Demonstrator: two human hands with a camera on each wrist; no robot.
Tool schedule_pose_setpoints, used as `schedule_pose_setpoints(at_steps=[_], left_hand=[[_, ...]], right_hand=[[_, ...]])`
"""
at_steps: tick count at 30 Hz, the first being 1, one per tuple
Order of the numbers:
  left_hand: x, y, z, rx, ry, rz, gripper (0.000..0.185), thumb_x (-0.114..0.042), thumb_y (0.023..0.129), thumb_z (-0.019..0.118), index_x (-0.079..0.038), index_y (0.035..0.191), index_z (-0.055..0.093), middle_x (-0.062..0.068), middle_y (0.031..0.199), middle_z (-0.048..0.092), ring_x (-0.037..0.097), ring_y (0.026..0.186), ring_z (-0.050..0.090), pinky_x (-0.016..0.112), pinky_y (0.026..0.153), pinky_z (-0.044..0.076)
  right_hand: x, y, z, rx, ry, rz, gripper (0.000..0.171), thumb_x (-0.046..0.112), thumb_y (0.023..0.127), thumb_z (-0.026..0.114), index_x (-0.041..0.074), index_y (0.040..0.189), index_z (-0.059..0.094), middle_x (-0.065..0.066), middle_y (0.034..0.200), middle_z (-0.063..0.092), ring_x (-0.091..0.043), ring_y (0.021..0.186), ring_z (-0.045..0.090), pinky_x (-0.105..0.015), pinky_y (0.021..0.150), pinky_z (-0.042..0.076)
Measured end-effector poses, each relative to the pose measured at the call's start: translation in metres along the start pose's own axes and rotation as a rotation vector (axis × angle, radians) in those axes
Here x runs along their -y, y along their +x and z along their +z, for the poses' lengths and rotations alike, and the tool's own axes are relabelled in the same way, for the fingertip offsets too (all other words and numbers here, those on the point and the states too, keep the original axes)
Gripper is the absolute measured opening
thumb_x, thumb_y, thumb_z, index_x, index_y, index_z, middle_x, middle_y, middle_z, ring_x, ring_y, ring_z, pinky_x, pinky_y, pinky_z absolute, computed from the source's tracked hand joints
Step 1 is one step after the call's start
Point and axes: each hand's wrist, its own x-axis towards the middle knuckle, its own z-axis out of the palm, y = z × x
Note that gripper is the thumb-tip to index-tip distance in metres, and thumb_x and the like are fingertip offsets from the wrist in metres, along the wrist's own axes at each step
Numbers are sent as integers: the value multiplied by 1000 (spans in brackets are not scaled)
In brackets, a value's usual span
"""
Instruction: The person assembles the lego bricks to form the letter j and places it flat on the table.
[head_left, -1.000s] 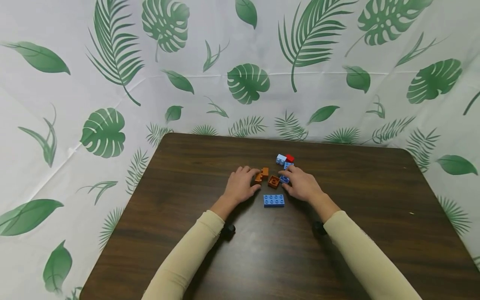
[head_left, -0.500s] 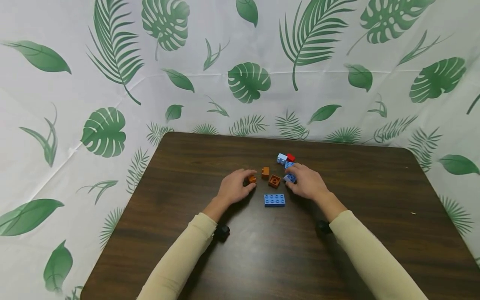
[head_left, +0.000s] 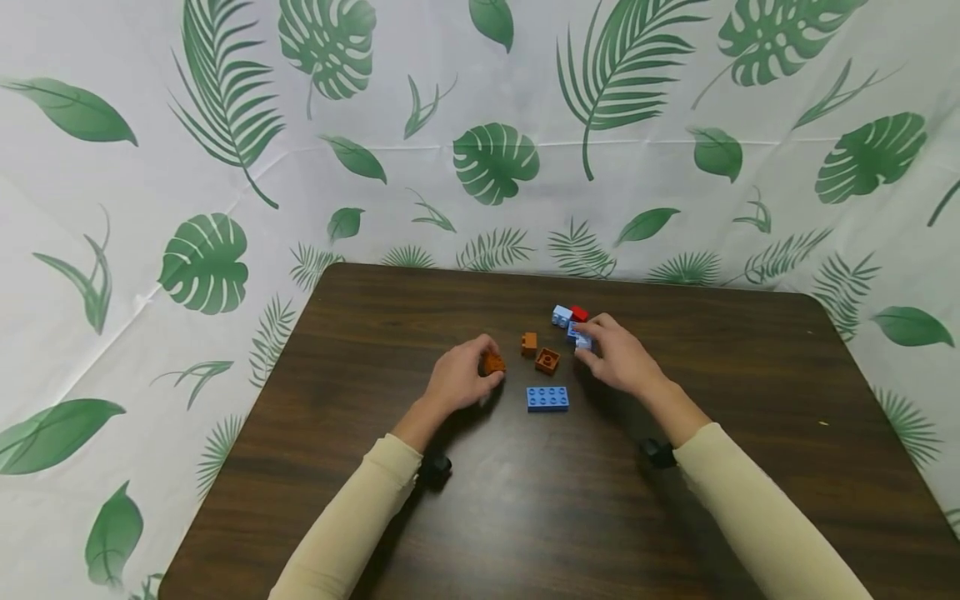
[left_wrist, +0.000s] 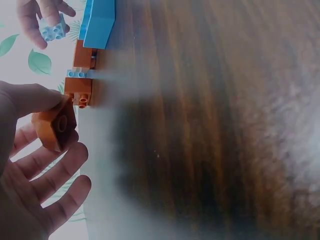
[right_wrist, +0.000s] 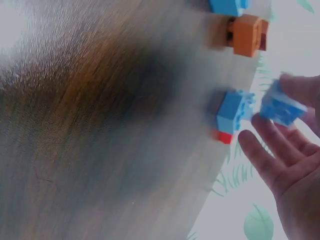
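In my left hand (head_left: 459, 373) an orange-brown toy building brick (left_wrist: 54, 125) is pinched between thumb and fingers, its hollow underside partly showing in the left wrist view. My right hand (head_left: 621, 358) pinches a light blue brick (right_wrist: 281, 104), held up off the table. Between the hands lie two more orange-brown bricks, one on its side (head_left: 529, 343) and one with its hollow underside up (head_left: 547, 361). Closer to me is a larger blue brick (head_left: 547, 399) with its studs up. Just beyond the right fingertips sits a blue brick (head_left: 572, 332), partly hidden.
A pale blue brick (head_left: 562, 316) and a red brick (head_left: 579, 314) stand together behind the right hand. All rest on a dark wood-grain table (head_left: 405, 317). A white cloth with green leaves (head_left: 420, 183) hangs behind its far edge.
The left hand has moved left, taking one orange-brown brick away from the others. The right hand has shifted slightly right and lifted the light blue brick from beside the orange-brown one.
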Motion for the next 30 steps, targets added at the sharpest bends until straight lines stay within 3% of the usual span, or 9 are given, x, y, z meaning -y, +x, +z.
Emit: schedule_pose_setpoints(at_steps=[5,9,13,20,24,30], left_hand=[[-2,-4,-1,1,-31,28,24,-37,86,69,-26,106,60,-12,98,64,8,70,53,30,61,44],[-2,-7,-2,1,-24,35,23,-37,85,71,-27,104,62,-12,96,65,8,72,55,31,64,46],[-2,-8,-3,17,-13,29,23,-37,84,71,-27,102,62,-11,96,66,8,74,56,31,66,47],[-1,-11,-1,18,-6,25,23,-39,83,72,-27,100,62,-11,93,65,8,72,55,32,66,47],[0,-12,0,22,-11,17,23,-39,82,73,-27,98,62,-11,89,65,8,71,55,31,65,46],[1,-12,1,24,-1,21,23,-39,83,73,-27,98,62,-12,89,65,6,73,56,30,66,46]], right_hand=[[7,-9,-8,17,56,-4,32,28,82,75,15,107,63,-2,99,59,-21,85,54,-39,74,48],[13,-18,-10,65,64,15,28,34,79,76,23,99,59,2,93,61,-20,81,53,-36,71,47],[14,-26,-8,63,83,-3,26,34,78,77,25,95,60,4,94,62,-18,83,53,-37,73,46],[12,-36,4,47,209,-61,17,26,79,77,24,86,60,7,103,67,-16,94,59,-45,88,49],[12,-40,11,67,212,-85,17,24,82,76,24,93,64,7,108,67,-14,98,61,-44,89,50],[12,-42,15,101,168,-115,29,24,83,75,23,110,65,7,109,64,-13,100,59,-43,91,49]])
